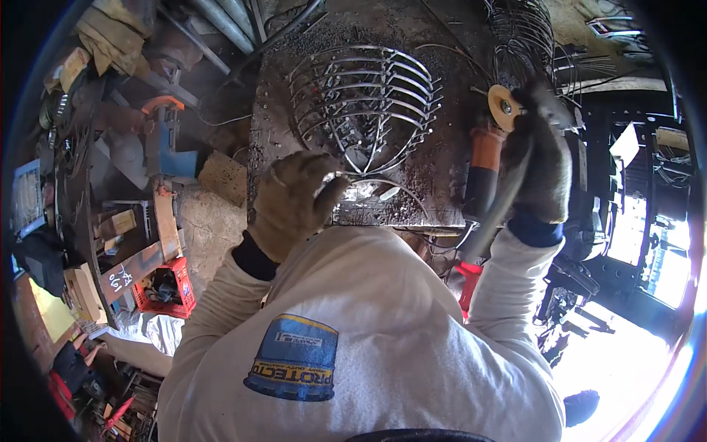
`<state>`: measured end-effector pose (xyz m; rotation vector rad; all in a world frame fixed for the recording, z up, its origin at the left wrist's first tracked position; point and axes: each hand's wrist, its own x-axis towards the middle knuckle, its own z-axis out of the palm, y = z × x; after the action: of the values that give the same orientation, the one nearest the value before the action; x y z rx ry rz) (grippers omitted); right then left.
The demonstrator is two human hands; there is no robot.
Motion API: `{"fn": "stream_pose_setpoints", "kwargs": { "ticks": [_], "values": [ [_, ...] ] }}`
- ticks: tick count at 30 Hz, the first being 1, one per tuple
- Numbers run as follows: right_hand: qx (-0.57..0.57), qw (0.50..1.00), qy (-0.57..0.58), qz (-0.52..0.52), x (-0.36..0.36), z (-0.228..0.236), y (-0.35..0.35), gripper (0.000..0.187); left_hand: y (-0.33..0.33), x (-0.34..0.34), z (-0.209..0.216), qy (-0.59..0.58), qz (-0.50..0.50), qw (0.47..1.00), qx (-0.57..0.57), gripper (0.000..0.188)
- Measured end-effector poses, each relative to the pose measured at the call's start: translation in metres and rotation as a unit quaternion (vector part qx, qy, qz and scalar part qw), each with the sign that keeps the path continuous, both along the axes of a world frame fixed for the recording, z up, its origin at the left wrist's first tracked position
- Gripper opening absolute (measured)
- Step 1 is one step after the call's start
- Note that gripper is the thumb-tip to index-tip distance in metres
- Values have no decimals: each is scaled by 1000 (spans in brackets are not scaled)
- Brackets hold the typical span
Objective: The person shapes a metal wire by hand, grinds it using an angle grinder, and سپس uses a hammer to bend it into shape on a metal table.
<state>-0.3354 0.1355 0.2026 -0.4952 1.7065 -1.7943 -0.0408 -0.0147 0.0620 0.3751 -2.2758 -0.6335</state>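
My left hand (291, 195), in a worn brown work glove, is curled beside the pointed near end of a metal rod cage (368, 110). Its fingertips and thumb come together by a thin curved rod (409, 193), and what lies between them is hard to make out. The cage is built of curved ribs and lies on a dark worktable (456, 96). My right hand (545, 169), also gloved, is blurred and closed around a long grey thing (504, 195) whose kind does not show. Just left of it is an orange and black angle grinder (486, 158) with a yellowish disc (504, 108).
Coils of wire (519, 33) lie at the far right. Left of the table stand a blue vise-like tool (173, 151) and a red crate (166, 289). Metal pipes (224, 22) lean at the far left. Something red (469, 283) hangs near my right forearm.
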Motion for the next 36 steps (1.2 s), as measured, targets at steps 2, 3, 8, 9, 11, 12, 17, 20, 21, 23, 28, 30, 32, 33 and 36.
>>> {"fn": "stream_pose_setpoints", "kwargs": {
  "ticks": [2,3,8,9,11,12,17,20,21,23,28,30,32,33,36],
  "values": [
    [124,988,81,44,9,-14,10,32,10,-2,1,-34,10,999,4,47],
    [163,975,135,74,12,-18,13,32,13,-3,2,-36,10,999,5,47],
    [240,948,-50,202,38,-3,0,30,15,-16,6,-35,24,999,-14,54],
    [247,934,-54,252,41,-2,-4,29,13,-19,8,-35,22,999,-14,54],
    [237,935,-24,263,43,-8,-9,28,6,-26,15,-15,78,995,-55,64],
    [242,932,-48,265,42,-11,-13,29,1,-32,21,-15,76,995,-55,64],
    [217,931,54,288,35,-7,-26,32,-22,-56,26,-60,94,990,-86,97],
    [214,925,98,297,33,-5,-24,36,-19,-62,21,-101,105,984,-103,102],
    [246,917,73,305,32,-7,-24,33,-18,-63,19,-101,106,984,-101,102],
    [283,906,47,313,32,-6,-24,31,-15,-66,13,-74,109,989,-72,100],
    [323,920,-48,215,39,18,-44,23,-16,-74,1,-49,121,990,-50,99],
    [292,924,29,244,32,3,-32,23,-18,-76,0,-38,113,992,-49,99],
    [258,921,103,274,33,0,-31,23,-18,-76,1,-29,105,993,-53,100],
    [288,916,47,275,39,5,-36,21,-18,-76,3,-29,105,993,-50,100],
    [340,891,-16,300,39,3,-38,24,-18,-78,7,-45,103,993,-25,100]
  ]
}}
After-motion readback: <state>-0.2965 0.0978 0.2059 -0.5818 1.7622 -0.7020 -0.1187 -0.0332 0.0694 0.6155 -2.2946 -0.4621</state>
